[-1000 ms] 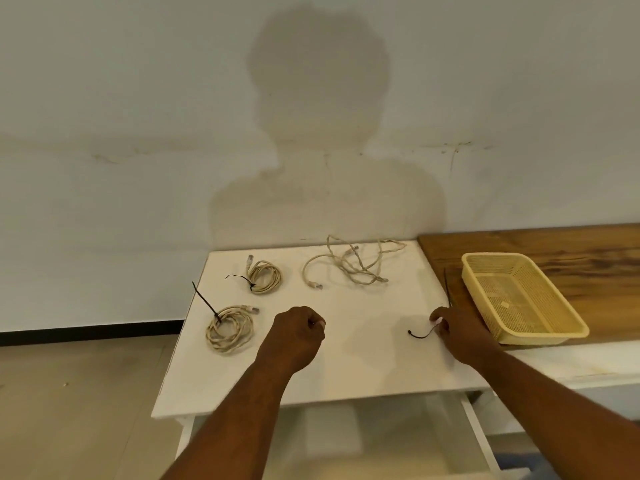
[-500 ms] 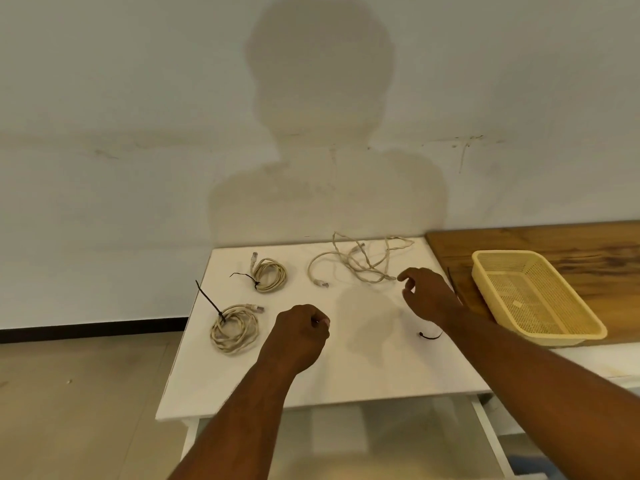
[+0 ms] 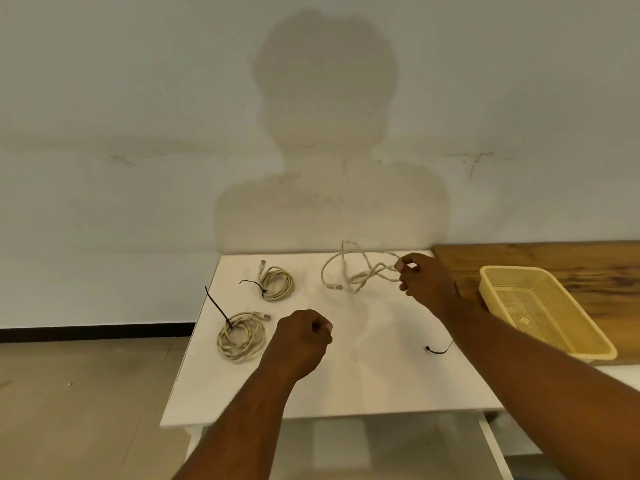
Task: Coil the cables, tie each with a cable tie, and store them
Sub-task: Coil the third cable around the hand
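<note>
A loose beige cable (image 3: 349, 271) lies tangled at the back of the white table (image 3: 363, 386). My right hand (image 3: 420, 280) pinches its right end between thumb and fingers. Two coiled beige cables lie at the left, each bound with a black tie: the far coil (image 3: 277, 283) and the near coil (image 3: 241, 337). My left hand (image 3: 300, 339) hovers over the table's middle as a fist with nothing visible in it. A loose black cable tie (image 3: 439, 348) lies on the table under my right forearm.
A yellow mesh basket (image 3: 543, 315) stands on a wooden top (image 3: 554, 259) to the right of the table. The wall runs right behind the table. An open white drawer shows below the table's front edge.
My right hand let go of the black tie, left it on the table, then reached back and took hold of the loose cable's right end. The left fist has stayed put.
</note>
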